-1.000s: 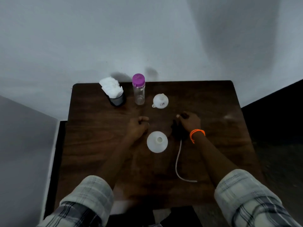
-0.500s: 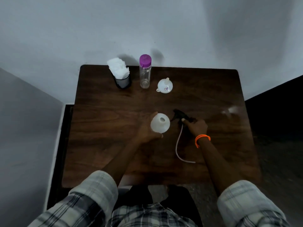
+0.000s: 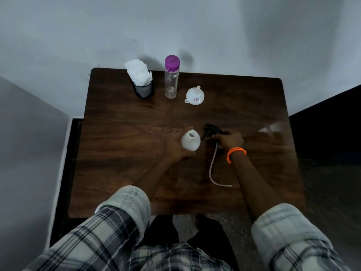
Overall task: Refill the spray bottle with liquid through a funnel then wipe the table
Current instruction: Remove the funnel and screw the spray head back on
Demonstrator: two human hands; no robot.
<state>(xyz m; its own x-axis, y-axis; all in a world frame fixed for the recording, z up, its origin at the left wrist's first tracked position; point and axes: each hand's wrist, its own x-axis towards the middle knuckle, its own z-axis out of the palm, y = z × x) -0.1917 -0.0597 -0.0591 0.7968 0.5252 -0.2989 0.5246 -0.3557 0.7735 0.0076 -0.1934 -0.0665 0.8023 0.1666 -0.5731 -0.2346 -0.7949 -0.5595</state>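
The white spray bottle body point(image 3: 191, 140), its neck uncapped, stands mid-table with my left hand point(image 3: 176, 146) wrapped around it. Just to its right lies the black spray head point(image 3: 212, 130) with its pale dip tube point(image 3: 213, 169) trailing toward me; my right hand point(image 3: 228, 140), with an orange wristband, rests on the head and grips it. At the back of the dark wooden table point(image 3: 125, 133) a white funnel point(image 3: 195, 95) lies mouth down. Left of it stands a clear bottle with a purple cap point(image 3: 171, 79).
A black mesh cup stuffed with white tissues point(image 3: 141, 81) stands at the back left. A pale smear point(image 3: 273, 128) shows on the table's right side. Light walls close in behind and on the left; a dark drop lies to the right.
My left hand has taken hold of the bottle body. My right hand has shifted right along the spray head. The camera has pulled back and tilted down.
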